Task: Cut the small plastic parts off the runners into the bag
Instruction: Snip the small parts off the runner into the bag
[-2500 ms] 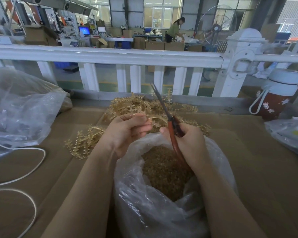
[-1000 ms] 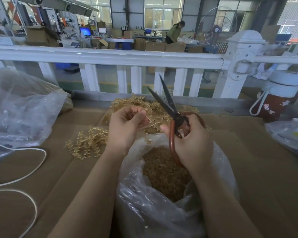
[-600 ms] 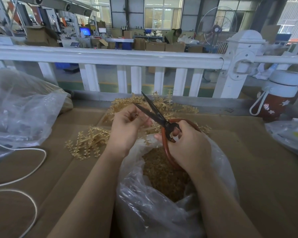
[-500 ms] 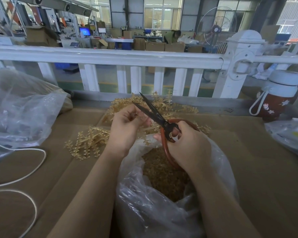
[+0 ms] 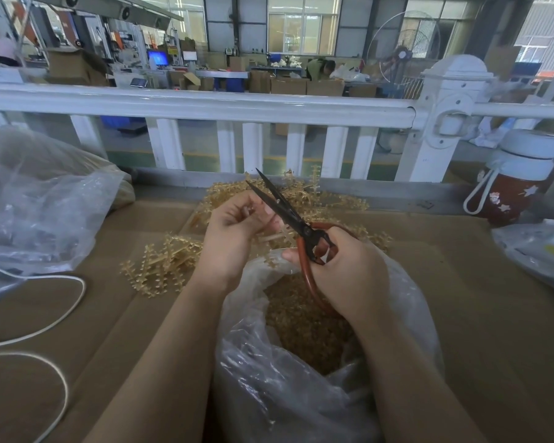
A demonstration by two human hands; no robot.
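Well into the job, judging by the bag, already holding a deep heap of cut parts. Left hand pinching a runner just above the bag's mouth. Right hand curled round the red handles of the scissors, blades parted at the runner. Plenty left: a pile of uncut runners behind the hands, more runners lying to the left on the cardboard.
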